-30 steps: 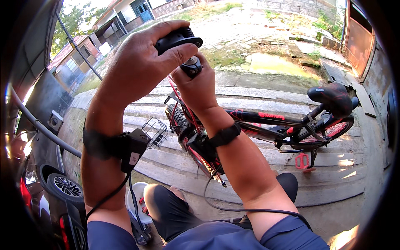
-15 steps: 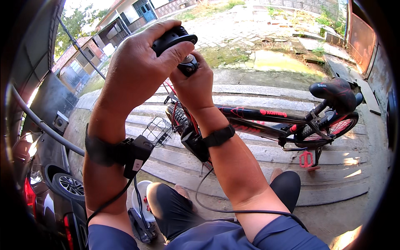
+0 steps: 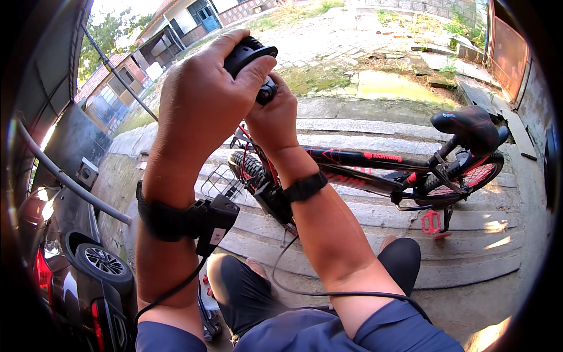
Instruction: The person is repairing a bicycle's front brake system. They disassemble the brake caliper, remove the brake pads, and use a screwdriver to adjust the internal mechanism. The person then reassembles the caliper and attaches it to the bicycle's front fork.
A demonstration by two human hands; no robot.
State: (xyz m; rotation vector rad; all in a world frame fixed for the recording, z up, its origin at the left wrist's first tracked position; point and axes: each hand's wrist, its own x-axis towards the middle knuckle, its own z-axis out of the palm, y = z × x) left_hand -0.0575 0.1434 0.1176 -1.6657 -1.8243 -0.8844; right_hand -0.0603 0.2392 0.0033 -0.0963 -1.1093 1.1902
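A black part with a ribbed end and a wide round flange, looking like a handlebar grip, is held up at the upper middle. My left hand wraps round it from the left, thumb pressed near the flange. Just below and to the right, my right hand closes round a smaller dark fitting with a shiny end. The fingers of my right hand are mostly hidden. Whether these parts join the bicycle behind cannot be seen.
The bicycle's saddle and red pedal are to the right; its front wheel is below my hands. Left are a curved metal pipe and a dark car. Cables run from both wrist straps.
My left forearm has swung to the right and its wrist has turned. The flanged part has tilted, and less of the smaller fitting shows.
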